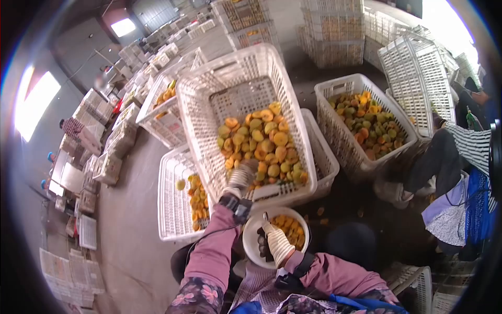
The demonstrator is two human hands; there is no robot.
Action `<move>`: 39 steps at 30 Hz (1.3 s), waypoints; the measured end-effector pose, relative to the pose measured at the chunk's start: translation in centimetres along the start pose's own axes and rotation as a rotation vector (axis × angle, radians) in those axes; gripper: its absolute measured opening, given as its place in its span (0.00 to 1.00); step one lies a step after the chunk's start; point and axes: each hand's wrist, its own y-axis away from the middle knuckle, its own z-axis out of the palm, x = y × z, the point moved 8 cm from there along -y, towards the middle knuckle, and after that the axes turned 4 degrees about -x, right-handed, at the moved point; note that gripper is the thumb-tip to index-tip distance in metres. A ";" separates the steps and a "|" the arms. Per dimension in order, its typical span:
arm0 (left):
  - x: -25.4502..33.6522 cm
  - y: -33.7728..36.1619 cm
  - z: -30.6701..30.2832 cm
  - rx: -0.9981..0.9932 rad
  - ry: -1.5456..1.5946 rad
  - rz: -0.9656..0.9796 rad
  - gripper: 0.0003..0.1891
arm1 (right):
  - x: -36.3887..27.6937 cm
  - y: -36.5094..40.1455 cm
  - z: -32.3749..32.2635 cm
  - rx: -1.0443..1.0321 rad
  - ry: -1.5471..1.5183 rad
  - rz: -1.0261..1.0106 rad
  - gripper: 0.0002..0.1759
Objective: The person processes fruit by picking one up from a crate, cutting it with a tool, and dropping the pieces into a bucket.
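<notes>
My left hand [243, 175], in a pale knitted glove with dark fingers, reaches into a white plastic crate [196, 118] tilted toward me. Its fingers are blurred against the halved yellow-orange fruit [261, 138], which looks like peaches or apricots, so whether it grips one cannot be told. My right hand [278, 242], gloved the same way, is closed around a small tool with a metal tip [265, 215]; the rest of the tool is hidden in the fist. That hand is over a white bucket [250, 250] holding orange fruit pieces [292, 228].
A lower crate [175, 209] with fruit pieces stands at the left. Another full crate [327, 118] is on the right, near a seated person in a striped sleeve [468, 141]. Stacked crates [334, 31] rise behind. Fruit bits lie on the dark floor.
</notes>
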 end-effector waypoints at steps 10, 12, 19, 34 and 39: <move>3.2 0.1 7.2 -0.588 -0.148 -0.323 0.26 | -3.7 1.0 1.2 0.066 -0.008 -0.128 0.18; 2.6 1.0 6.4 -0.566 -0.127 -0.391 0.24 | -3.3 0.3 0.6 0.034 -0.003 -0.107 0.20; 4.5 5.0 2.8 -0.239 2.015 -0.172 0.17 | -6.8 1.0 -1.5 0.210 0.065 -0.356 0.19; 9.3 14.5 0.9 0.397 1.396 -0.387 0.19 | -6.7 2.0 2.0 0.305 1.199 -0.569 0.27; 9.6 14.9 0.3 0.388 1.246 -0.378 0.15 | -6.8 2.7 2.8 0.289 1.203 -0.546 0.26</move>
